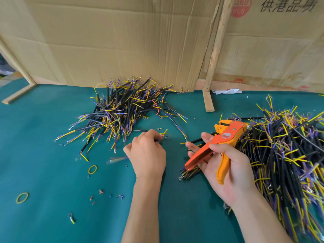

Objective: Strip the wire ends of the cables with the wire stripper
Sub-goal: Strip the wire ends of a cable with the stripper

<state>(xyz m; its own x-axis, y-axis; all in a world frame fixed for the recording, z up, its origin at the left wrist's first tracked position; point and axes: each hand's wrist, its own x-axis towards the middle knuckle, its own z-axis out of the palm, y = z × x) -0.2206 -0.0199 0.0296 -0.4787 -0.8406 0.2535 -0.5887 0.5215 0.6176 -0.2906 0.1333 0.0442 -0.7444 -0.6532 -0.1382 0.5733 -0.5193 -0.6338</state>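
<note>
The right hand (228, 165) holds the stripper (222, 142) with its head pointing up and away, above the green table (43, 172). The thumb lies over the upper handle and the fingers are under the lower one; the two handles stand apart, so the tool is not squeezed. No cable sits in its jaws, as far as I can see.

The left hand (149, 155) is knuckles up, with its fingers curled down at the near edge of the left pile (119, 113). It seems to pinch a thin cable (164, 133) whose yellow ends stick out past the fingertips, though the grip itself is hidden under the hand. The right pile (287, 151) is bigger and lies just beside the right hand, with some cables passing under it.

I judge that the step in hand is between two strips: either a finished cable is being put on the left pile, or one is being picked up (I cannot tell which pile is the finished one). The next move calls for one cable held firmly near its end, the end brought into the open jaws at the correct depth, and then a full squeeze of the handles. The thin cores are short, so careful aiming is needed.
</note>
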